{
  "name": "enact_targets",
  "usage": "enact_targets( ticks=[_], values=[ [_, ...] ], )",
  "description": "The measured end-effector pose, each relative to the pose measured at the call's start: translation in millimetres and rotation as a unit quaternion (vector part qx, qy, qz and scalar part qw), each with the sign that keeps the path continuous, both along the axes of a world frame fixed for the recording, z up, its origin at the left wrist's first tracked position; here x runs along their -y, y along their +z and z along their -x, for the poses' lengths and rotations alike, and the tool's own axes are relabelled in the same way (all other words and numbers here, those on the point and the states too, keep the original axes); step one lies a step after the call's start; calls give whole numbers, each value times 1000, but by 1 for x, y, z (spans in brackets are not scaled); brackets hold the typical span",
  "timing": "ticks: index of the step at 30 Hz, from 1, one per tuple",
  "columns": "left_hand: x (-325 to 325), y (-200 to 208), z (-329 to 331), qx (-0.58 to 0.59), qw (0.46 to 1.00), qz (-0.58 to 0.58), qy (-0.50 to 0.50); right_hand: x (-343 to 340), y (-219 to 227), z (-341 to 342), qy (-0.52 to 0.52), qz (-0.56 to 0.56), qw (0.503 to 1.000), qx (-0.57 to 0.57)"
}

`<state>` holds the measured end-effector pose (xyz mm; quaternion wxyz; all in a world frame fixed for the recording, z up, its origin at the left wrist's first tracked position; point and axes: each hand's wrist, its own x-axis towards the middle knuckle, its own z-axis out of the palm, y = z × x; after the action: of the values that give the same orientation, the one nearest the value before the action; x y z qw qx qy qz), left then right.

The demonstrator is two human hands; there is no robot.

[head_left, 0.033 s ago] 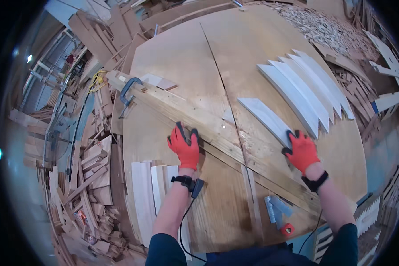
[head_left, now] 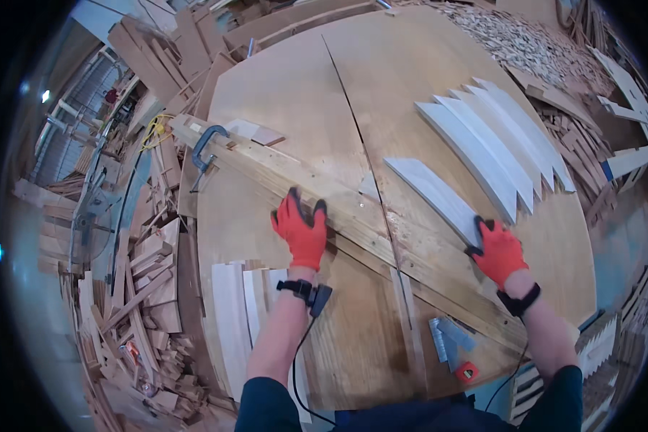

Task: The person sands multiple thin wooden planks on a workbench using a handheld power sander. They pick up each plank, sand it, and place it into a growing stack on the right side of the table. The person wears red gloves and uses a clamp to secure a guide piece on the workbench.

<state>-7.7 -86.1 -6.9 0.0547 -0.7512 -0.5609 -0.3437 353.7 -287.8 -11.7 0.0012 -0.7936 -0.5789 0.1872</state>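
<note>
A long wooden beam (head_left: 295, 173) lies slantwise across the worktable, held at its far left end by a blue C-clamp (head_left: 206, 147). My left hand (head_left: 300, 229), in a red glove with dark fingertips, rests at the beam's near edge. Its thumb and fingers are spread and hold nothing. Right of the beam lies a pale board (head_left: 433, 196) with a slanted far end. The red-gloved right hand (head_left: 502, 252) has its thumb and fingers about that board's near end, partly hiding it. Dark bands circle both wrists.
Several pale boards with pointed ends (head_left: 493, 144) lie side by side at the right. More pale strips (head_left: 230, 317) lie near left. A metal bracket (head_left: 450, 337) and red tape measure (head_left: 467, 371) sit near the front edge. Wood offcuts (head_left: 162, 288) crowd the left floor.
My right hand has shifted slightly toward me and to the right, along the pale board's near end. The left hand has edged slightly away from me; its fingers stay spread.
</note>
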Motion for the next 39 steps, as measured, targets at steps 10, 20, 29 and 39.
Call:
enact_targets(
  ticks=[10, 20, 29, 39],
  values=[
    [-41, 40, -141, -339, 871, 356, -19, 102, 40, -67, -64, 165, 983, -53],
    [103, 134, -247, -393, 704, 269, -527, 105, 29, -94, -53, 82, 991, -92],
    [45, 101, -218, -168, 899, 82, -397, 3, 0, -52, 27, 19, 994, -108],
    [-58, 9, -43, -230, 937, 231, -128, -107, -7, 12, 116, -12, 980, -160]
  ],
)
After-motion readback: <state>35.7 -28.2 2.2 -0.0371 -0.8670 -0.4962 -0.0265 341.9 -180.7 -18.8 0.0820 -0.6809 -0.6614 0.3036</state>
